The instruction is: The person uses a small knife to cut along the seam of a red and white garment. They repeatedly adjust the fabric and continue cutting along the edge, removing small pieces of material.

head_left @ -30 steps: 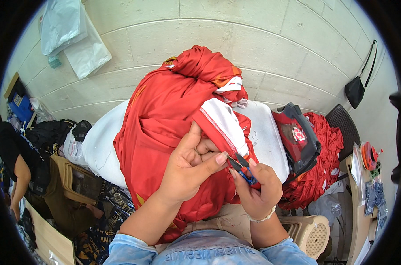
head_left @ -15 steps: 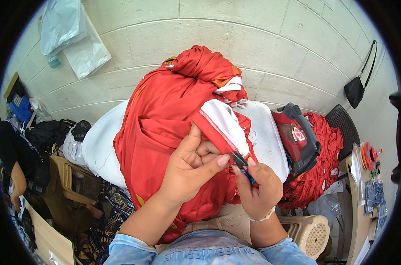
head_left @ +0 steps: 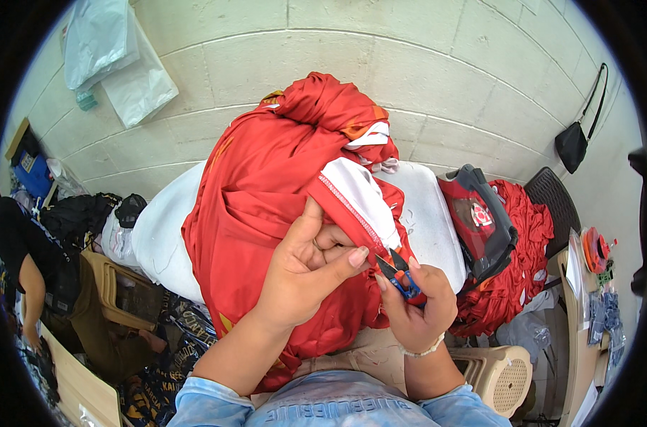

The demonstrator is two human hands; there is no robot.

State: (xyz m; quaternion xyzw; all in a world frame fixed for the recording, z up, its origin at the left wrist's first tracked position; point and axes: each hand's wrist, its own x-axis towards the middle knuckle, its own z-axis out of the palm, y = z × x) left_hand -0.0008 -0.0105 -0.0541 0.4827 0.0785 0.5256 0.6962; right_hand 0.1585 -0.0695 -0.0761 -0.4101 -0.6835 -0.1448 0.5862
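A large heap of red fabric with white and orange parts lies in front of me on a white padded surface. My left hand pinches the stitched red hem of one piece, whose white underside is turned up. In my right hand is a small pair of blue-handled thread snips. Their dark blades stand apart, pointing up and left, close to the end of the hem by my left thumb. I cannot tell whether a blade touches the cloth.
Right of the heap, a grey-edged clear bag leans by more red cloth. A beige plastic stool stands low on the right. At the left, another person's arm shows near a beige chair. The white surface borders a block wall.
The snips have drawn slightly back from the hem, and their blades have spread apart. My left hand keeps its grip on the cloth. The other person's arm has shifted a little.
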